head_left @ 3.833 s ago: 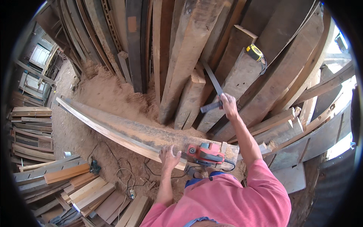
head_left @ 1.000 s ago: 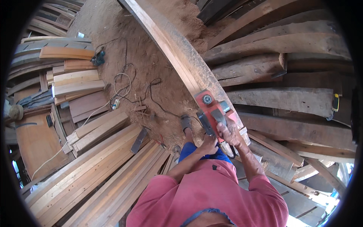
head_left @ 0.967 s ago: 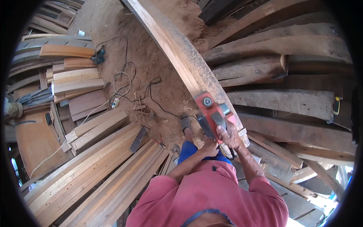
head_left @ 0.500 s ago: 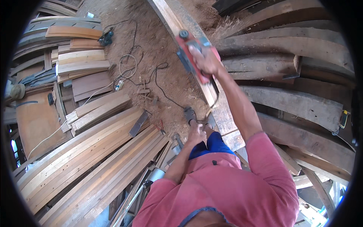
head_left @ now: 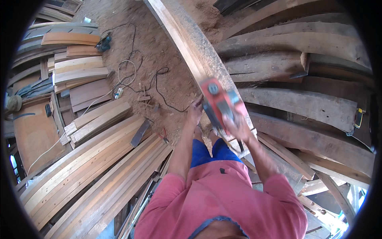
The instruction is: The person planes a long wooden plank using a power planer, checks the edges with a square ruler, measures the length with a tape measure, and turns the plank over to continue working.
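A red electric planer (head_left: 210, 87) rests on a long pale board (head_left: 180, 47) near its close end, slightly smeared by motion. My right hand (head_left: 237, 126) is closed round the planer's rear handle. Just left of the tool, my left hand (head_left: 194, 110) has its fingers curled in at the dark power cord (head_left: 169, 105), which runs up to it from the floor. Part of that hand's grip is hard to make out. The board lies on a wider timber (head_left: 207, 44) strewn with shavings.
Stacked planks (head_left: 85, 159) fill the left side, with pliers (head_left: 163, 136) by their ends. Heavy curved timbers (head_left: 298, 99) lie along the right. Another power tool (head_left: 104, 44), a power strip (head_left: 118, 93) and looped cords lie on the sawdust-covered floor.
My right hand has drawn the planer back along the board toward me. My left hand has moved forward and slightly left, and the cord now runs up to it.
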